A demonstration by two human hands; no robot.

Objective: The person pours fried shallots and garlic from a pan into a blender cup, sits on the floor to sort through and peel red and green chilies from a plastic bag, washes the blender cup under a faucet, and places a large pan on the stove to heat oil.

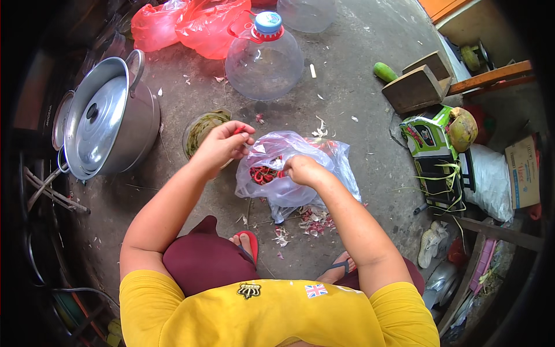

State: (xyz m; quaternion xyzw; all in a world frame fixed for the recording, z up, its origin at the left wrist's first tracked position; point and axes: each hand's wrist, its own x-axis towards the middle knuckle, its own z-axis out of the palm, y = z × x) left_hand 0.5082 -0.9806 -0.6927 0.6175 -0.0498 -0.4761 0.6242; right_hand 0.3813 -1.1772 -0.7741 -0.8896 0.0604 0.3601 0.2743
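Note:
My left hand (pixel 225 142) holds a small red chili (pixel 239 129) between thumb and fingers. It is raised over the edge of a round clear container (pixel 186 145), which has slender green and brownish pieces inside and is partly hidden by my wrist. My right hand (pixel 302 170) is at the mouth of a translucent plastic bag (pixel 286 195). Its fingertips point down into the opening and are hidden, so what they grip does not show. Several red chilies (pixel 263 175) lie inside the bag, left of those fingers.
Onion skins (pixel 315 222) litter the concrete floor near my feet. A large aluminium pot (pixel 143 126) stands left; a clear water jug (pixel 264 65) stands ahead, beside red plastic bags (pixel 212 30). On the right are wooden blocks (pixel 412 89), a green-and-black box (pixel 433 147) and a coconut (pixel 463 129).

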